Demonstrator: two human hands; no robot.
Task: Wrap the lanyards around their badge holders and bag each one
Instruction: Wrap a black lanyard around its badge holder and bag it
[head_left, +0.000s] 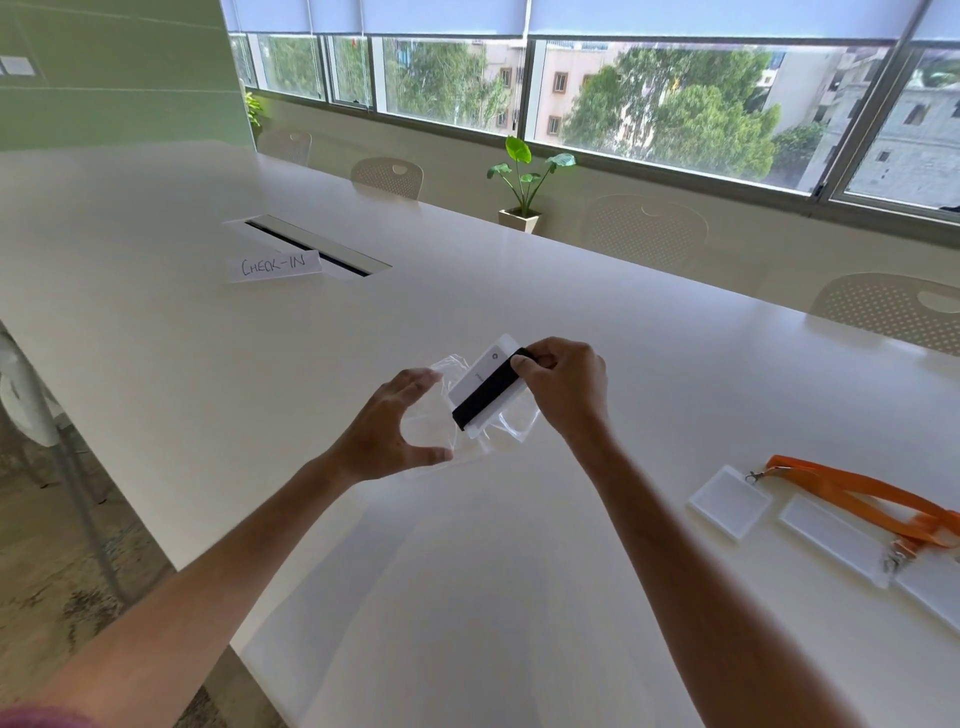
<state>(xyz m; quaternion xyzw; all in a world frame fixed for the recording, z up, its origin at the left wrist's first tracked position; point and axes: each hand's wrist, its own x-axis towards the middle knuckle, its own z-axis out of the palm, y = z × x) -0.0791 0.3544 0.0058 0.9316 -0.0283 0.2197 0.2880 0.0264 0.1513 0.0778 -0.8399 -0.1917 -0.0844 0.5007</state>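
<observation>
On the far left part of the white table (156, 234), one paper sign (274, 266) lettered "CHECK-IN" stands just in front of a cable slot (311, 247). Nearer the middle, the left hand (395, 434) is held above the tabletop with thumb and fingers curved into a wide C, pinching the edge of one clear plastic bag (498, 431); the film is so transparent that its exact outline is hard to trace. Just right of it, the right hand (563, 382) pinches the top end of one white badge holder (480, 382), which has a black lanyard (491, 389) wound around it in a diagonal band. The holder tilts, with its lower end at or inside the bag; which one cannot be told. Behind, beyond the table's far edge, one potted plant (522, 182) stands by the windows, and four perforated chair backs (644, 228) show. At the far right, three more badge holders (727, 501) lie flat in a row near the table edge, with orange lanyard straps (857, 496) looped over them; how many straps cannot be told.
</observation>
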